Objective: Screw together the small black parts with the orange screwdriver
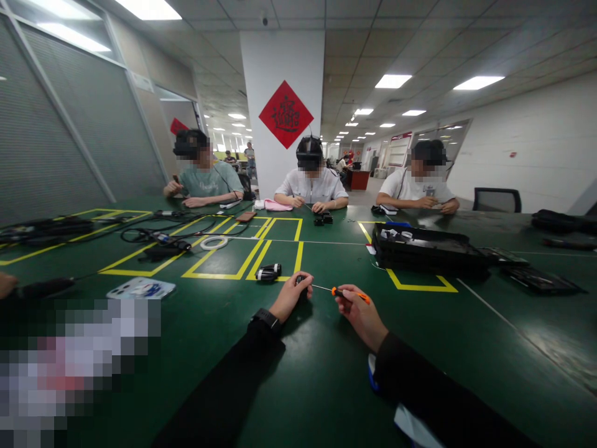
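Observation:
In my right hand (357, 309) is a screwdriver (353, 294) with an orange and black handle, its thin shaft pointing left. My left hand (293, 295) pinches a small dark part (304, 283), mostly covered by the fingers. The screwdriver's tip meets this part or lies right beside it; I cannot tell which. Both hands are just above the green table. Beyond my left hand lies a pair of black cylinders with pale bands (268, 272).
A black tray (429, 246) with small parts stands right of centre. Left are a phone (141, 289), a white cable coil (214, 242) and black cables (140, 233). Yellow tape (219, 275) marks the green table (321, 386). Several people sit across it; another person's hand (7, 285) shows at left.

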{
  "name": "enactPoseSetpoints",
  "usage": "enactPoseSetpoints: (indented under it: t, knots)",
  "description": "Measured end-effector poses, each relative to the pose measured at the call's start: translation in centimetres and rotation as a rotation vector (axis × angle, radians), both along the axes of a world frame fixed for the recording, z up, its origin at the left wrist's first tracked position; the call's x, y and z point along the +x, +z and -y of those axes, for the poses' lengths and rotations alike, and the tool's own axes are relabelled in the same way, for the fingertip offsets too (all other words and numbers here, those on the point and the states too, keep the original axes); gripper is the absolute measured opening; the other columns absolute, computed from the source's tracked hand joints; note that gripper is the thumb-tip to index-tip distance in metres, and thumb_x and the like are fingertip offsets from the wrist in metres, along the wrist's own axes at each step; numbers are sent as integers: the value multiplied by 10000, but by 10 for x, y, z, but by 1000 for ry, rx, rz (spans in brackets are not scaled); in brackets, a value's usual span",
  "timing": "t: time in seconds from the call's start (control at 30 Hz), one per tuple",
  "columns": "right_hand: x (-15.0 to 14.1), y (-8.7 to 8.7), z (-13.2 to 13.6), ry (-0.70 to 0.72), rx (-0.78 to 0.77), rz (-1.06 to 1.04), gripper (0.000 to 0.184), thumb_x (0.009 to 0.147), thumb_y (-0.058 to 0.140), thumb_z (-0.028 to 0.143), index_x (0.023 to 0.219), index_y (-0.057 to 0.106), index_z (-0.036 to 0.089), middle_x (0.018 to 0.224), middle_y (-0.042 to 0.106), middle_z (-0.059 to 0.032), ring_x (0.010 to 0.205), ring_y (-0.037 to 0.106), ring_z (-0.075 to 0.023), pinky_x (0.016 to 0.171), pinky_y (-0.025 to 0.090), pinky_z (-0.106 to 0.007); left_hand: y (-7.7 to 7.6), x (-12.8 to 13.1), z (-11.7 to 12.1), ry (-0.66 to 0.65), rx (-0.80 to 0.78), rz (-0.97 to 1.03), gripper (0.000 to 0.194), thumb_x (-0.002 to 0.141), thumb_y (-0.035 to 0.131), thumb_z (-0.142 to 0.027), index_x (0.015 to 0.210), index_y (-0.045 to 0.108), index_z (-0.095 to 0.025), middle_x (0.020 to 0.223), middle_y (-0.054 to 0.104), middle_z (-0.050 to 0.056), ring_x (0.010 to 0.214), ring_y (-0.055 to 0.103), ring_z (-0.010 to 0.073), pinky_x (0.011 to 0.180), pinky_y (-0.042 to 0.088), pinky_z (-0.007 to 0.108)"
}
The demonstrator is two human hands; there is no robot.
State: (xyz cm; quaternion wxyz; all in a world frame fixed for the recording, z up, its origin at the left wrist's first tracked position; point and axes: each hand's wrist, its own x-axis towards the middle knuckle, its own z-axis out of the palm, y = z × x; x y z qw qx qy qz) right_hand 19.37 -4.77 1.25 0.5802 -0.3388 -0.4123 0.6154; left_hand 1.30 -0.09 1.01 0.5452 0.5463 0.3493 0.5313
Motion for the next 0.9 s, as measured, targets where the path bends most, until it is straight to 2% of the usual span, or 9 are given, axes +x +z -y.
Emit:
enactPoseSetpoints:
  t: [0.27, 0.53, 0.73, 0.9]
  knots:
    - [4, -2, -4, -70, -16, -58, 216, 664, 612, 322, 823, 569, 182, 761, 604, -32, 638, 535, -128, 539, 396, -242, -3, -2, -3, -1, -55, 4, 399, 730, 525, -462, 944, 522, -126, 701, 606, 34, 520, 530, 87, 518, 407, 212]
    - [4, -2, -4, 6, -9, -50, 185, 675, 606, 293, 822, 574, 185, 734, 606, -16, 625, 532, -113, 560, 393, -238, -3, -3, -2, -12, -54, 21, 440, 769, 439, -511, 988, 525, -139, 677, 586, 15, 527, 541, 79, 523, 408, 200]
    - [3, 0, -3, 22, -10, -44, 168, 663, 618, 259, 807, 582, 180, 739, 596, -15, 651, 535, -113, 576, 396, -236, 0, -1, 1, 3, -26, -23, 400, 736, 514, -476, 971, 515, -153, 651, 568, -3, 525, 531, 79, 507, 393, 194]
    - [4, 2, -1, 47, 2, -28, 132, 672, 610, 229, 794, 582, 188, 736, 592, -3, 636, 522, -99, 580, 391, -227, 0, 0, 1, -11, -8, -39, 353, 720, 558, -429, 945, 519, -160, 662, 571, -5, 550, 545, 82, 563, 423, 210]
